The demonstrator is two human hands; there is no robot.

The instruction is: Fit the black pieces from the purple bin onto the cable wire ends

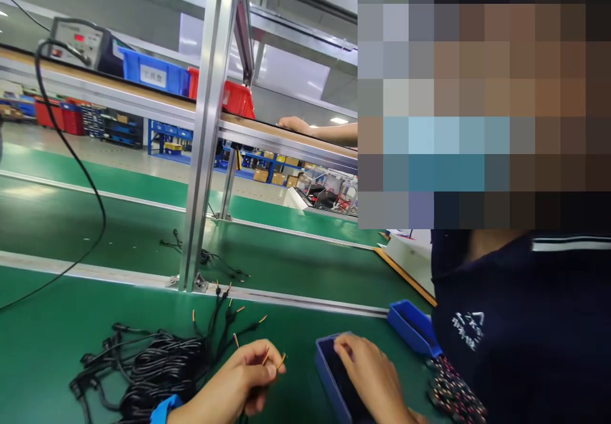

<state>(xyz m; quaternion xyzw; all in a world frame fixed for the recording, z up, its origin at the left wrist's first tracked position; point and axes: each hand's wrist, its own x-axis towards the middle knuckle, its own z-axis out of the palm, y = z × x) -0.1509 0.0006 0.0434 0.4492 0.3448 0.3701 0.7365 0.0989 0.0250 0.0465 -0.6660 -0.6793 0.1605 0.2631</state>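
Observation:
My left hand (255, 373) is closed in a pinch around a black cable, whose thin orange and yellow wire ends (281, 361) stick out past the thumb and forefinger. A blue band circles that wrist. Beside it on the left lies a heap of coiled black cables (162, 367), several of them with bare coloured ends pointing away from me. My right hand (372, 373) reaches over a narrow blue bin (327, 373), its fingers bent together near the far end. Whatever those fingertips may hold is hidden, and the bin's inside is dark.
A second blue bin (413, 325) stands at the right by a pile of small wired parts (456, 392). A co-worker in a dark shirt (520, 335) is close on the right. An aluminium post (205, 131) carries a shelf with a soldering station (83, 42) and blue and red bins.

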